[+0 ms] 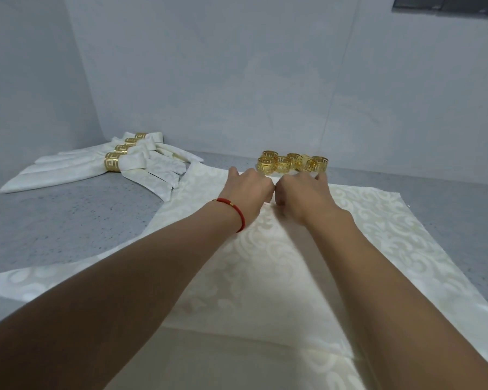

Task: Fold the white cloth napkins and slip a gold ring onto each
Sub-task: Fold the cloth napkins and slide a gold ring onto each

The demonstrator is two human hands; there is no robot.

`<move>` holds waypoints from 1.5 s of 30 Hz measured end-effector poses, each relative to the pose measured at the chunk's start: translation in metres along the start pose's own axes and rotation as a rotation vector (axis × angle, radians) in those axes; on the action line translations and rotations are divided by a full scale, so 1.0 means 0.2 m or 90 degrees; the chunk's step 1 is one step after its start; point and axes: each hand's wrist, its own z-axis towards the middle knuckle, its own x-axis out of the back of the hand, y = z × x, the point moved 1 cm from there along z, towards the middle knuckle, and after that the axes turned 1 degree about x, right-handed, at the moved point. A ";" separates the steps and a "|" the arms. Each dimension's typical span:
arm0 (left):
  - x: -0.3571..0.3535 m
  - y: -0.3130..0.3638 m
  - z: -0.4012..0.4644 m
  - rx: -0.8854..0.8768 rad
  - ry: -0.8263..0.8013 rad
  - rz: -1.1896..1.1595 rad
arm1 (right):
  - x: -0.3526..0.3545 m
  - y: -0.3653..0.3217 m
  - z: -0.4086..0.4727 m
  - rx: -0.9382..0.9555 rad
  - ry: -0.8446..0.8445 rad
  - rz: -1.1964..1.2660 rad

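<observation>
We note both arms reaching forward over a white patterned napkin (279,263) spread flat on the grey speckled counter (68,220). Our left hand (250,190) and right hand (302,192) sit knuckle to knuckle near the cloth's far edge, fingers curled down into the fabric; they appear to pinch a fold of napkin, though the fingertips themselves are hidden under the hands. A red cord bracelet (237,211) circles the left wrist. Just beyond the right fingers stands a cluster of loose gold rings (292,162), close to the knuckles but apart from them. Well to the left of the left fingers lie four finished napkins (76,167), each already wearing a gold ring (112,162), stacked side by side against the wall corner.
</observation>
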 end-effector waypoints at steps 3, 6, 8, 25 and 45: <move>0.00 -0.01 -0.02 0.002 -0.010 -0.073 | 0.01 0.03 0.01 -0.030 -0.027 0.051; -0.05 -0.05 -0.02 0.072 0.041 -0.216 | -0.01 0.04 0.00 -0.055 -0.015 0.105; -0.08 -0.06 -0.02 0.110 0.044 -0.273 | -0.03 0.04 -0.01 -0.057 -0.016 0.112; 0.03 -0.09 -0.05 -0.064 -0.059 -0.067 | 0.04 0.04 -0.13 0.049 -0.043 0.057; 0.06 -0.01 -0.18 0.039 -0.011 -0.051 | -0.01 0.02 -0.24 0.075 0.076 -0.001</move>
